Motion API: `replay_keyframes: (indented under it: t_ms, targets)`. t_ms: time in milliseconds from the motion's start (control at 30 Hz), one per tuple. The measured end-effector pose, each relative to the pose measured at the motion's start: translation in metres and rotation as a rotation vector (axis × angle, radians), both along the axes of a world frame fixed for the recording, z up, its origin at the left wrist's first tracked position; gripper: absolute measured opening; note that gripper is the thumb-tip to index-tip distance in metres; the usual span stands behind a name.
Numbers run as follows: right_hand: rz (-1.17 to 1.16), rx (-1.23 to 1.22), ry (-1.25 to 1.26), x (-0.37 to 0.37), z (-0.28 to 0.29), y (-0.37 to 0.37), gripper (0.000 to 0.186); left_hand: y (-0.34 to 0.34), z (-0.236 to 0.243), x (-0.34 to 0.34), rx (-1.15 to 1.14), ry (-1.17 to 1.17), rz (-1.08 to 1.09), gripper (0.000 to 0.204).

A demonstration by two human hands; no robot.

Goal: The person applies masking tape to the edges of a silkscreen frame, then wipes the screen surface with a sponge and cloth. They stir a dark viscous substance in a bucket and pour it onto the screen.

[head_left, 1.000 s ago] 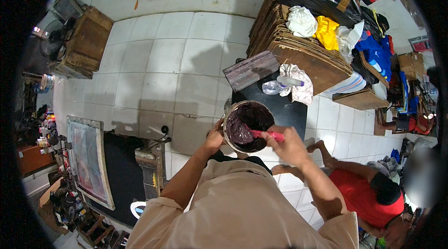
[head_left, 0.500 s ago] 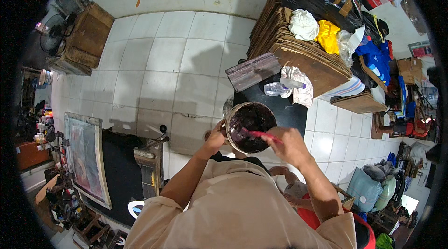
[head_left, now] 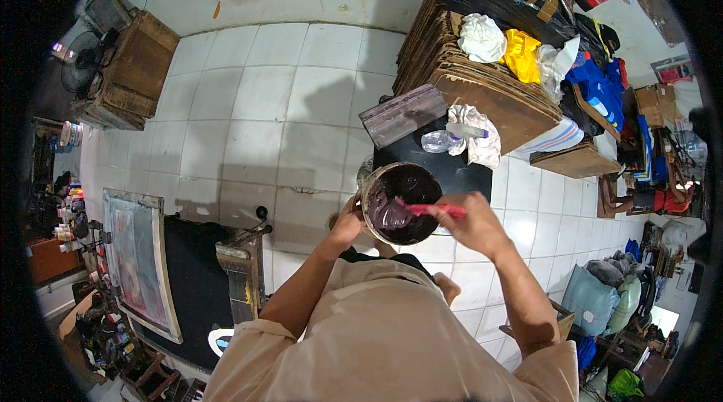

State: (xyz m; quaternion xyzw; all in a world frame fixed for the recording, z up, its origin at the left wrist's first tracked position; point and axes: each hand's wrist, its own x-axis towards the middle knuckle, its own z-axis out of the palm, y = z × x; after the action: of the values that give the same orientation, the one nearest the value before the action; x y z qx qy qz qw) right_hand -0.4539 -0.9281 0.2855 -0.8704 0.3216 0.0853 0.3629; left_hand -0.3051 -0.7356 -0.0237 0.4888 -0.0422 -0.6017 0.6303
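A round tub [head_left: 364, 204] is held tilted in front of me, its open mouth facing up. Dark purple paste [head_left: 391, 215] coats its inside and gathers glossy at the left. My left hand [head_left: 348, 224] grips the tub's left side; some of its fingers are hidden behind the wall. In my right hand [head_left: 474, 226] is a pink-red spatula [head_left: 426, 210], its handle crossing the right rim. The spatula's tip dips into the paste, so its end is covered.
Beyond the tub, a black surface [head_left: 474, 182] carries a streaked block [head_left: 404, 115], a clear bottle [head_left: 437, 142] and a crumpled cloth [head_left: 482, 147]. Brown boards [head_left: 489, 104] are stacked behind. A framed screen [head_left: 139, 262] lies left, beside a metal clamp stand [head_left: 242, 274].
My right hand has shifted slightly right, and the spatula has moved within the paste, showing a glossier lump. The limbs and red thing at lower right have left the view.
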Motion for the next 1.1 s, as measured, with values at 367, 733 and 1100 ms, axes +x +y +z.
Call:
replay_keyframes:
  t_ms: [367,733,1100]
  targets:
    - [0.042,-0.091,-0.152,0.006,-0.014,0.017,0.023,-0.005,0.043,0.007,-0.028,0.103,0.022,0.068]
    - [-0.029,0.063,-0.114,0.001,-0.039,0.038,0.033,-0.001,0.002,-0.001,-0.014,-0.061,0.076,0.066]
    - [-0.115,0.034,-0.114,-0.001,-0.021,0.025,0.027,0.001,0.019,0.004,0.02,0.009,0.013,0.062]
